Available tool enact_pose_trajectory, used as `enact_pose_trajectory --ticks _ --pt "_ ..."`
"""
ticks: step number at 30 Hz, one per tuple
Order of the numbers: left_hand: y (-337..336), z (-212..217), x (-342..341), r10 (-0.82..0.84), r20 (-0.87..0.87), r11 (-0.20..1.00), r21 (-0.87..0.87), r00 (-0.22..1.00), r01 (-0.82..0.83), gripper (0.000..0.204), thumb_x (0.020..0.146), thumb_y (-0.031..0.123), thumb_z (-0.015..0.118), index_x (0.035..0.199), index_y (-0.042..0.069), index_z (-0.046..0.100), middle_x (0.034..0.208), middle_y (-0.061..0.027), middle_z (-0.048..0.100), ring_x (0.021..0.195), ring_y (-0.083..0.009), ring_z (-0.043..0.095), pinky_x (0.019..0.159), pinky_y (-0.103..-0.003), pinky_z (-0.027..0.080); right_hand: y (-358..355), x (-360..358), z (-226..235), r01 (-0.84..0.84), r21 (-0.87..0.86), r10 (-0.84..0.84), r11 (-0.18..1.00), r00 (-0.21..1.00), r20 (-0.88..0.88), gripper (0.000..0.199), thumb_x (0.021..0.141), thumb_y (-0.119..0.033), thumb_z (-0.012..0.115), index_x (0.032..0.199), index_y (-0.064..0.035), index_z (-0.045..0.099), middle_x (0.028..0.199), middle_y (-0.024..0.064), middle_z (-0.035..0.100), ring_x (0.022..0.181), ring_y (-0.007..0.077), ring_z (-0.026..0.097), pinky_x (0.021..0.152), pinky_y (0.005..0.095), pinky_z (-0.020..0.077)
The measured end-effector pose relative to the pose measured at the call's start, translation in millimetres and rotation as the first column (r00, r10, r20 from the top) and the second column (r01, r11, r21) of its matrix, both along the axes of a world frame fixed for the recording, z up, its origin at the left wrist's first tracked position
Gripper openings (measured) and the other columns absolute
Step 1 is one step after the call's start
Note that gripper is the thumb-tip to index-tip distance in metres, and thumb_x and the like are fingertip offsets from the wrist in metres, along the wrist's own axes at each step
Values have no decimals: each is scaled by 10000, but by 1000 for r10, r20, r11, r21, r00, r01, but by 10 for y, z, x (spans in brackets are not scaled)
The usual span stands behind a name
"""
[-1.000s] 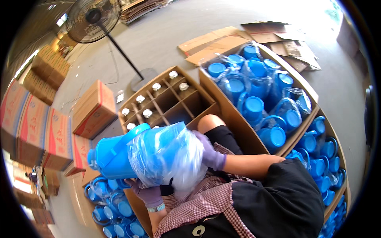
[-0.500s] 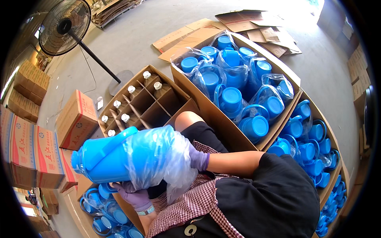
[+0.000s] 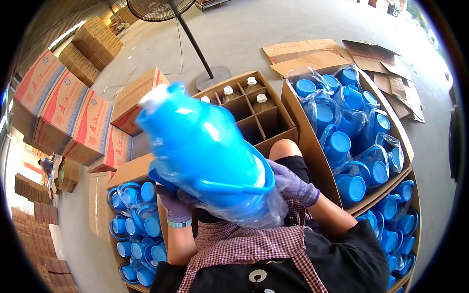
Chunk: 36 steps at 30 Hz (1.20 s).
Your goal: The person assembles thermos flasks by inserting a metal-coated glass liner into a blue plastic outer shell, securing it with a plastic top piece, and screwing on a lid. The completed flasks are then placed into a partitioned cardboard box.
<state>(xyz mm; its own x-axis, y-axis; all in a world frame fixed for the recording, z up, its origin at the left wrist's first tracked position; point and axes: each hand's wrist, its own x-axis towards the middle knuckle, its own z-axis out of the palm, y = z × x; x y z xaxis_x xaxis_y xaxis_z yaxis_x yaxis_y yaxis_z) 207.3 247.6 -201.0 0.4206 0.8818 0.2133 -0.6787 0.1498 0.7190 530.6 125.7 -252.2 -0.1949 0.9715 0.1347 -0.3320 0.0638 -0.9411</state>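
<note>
Blue jug (image 3: 205, 146) has swung upward, plastic bag (image 3: 254, 210) slid down, hands (image 3: 293, 183) gripping.

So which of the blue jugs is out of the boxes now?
The big blue jug held by both hands, left hand and right hand; the others sit in cartons.

Bright daylight, motion blur, fisheye bending.

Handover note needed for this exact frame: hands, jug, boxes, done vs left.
Left hand: gloved, under the blue jug, gripping it.
Right hand: gloved, on the jug's lower end, where the clear plastic bag is bunched.
Divided carton: four white-capped bottles in the back cells, near cells empty.
Bagged jugs fill the right-hand box.
Left: the jug is not yet in any box.
</note>
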Motion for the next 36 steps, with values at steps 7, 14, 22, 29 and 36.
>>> enact_pose_trajectory --ticks 7,14,22,29,36 --pt "64 315 173 -154 -89 979 -150 984 139 921 1004 724 396 1452 -80 446 1235 -213 698 1047 -272 724 891 -400 619 -310 373 860 -10 472 224 882 889 -400 563 945 -258 711 1433 -38 539 1568 256 429 1502 461 324 1223 612 254" --pt "-337 394 675 -10 -671 968 180 742 176 590 1066 420 432 1300 -82 636 1033 -118 694 892 -148 668 760 -265 526 -590 458 322 416 120 -425 902 902 70 1042 814 -640 793 1528 3 389 1455 188 536 1337 295 530 1129 437 432" --pt "-342 330 997 384 -845 740 523 371 423 692 801 193 857 1398 25 549 966 -63 585 818 -111 605 720 -264 531 -1592 670 1058 350 240 -413 905 595 689 1346 539 -637 963 1576 -59 328 1426 196 519 1334 342 523 1099 506 445" --pt "-367 446 1604 -204 -933 787 23 295 617 275 918 195 774 1129 24 727 813 14 674 735 -65 597 615 -242 489 -1862 404 895 535 -391 -408 749 837 366 825 725 -355 914 1396 -87 517 1268 125 604 1158 257 612 949 418 542" --pt "-1453 975 2830 -260 -609 461 604 750 650 176 910 -3 648 1076 11 704 941 -78 728 775 -162 688 704 -265 549 -1870 95 884 579 297 -609 760 474 635 760 797 -377 874 1381 -56 509 1266 138 578 1161 222 593 953 382 547"
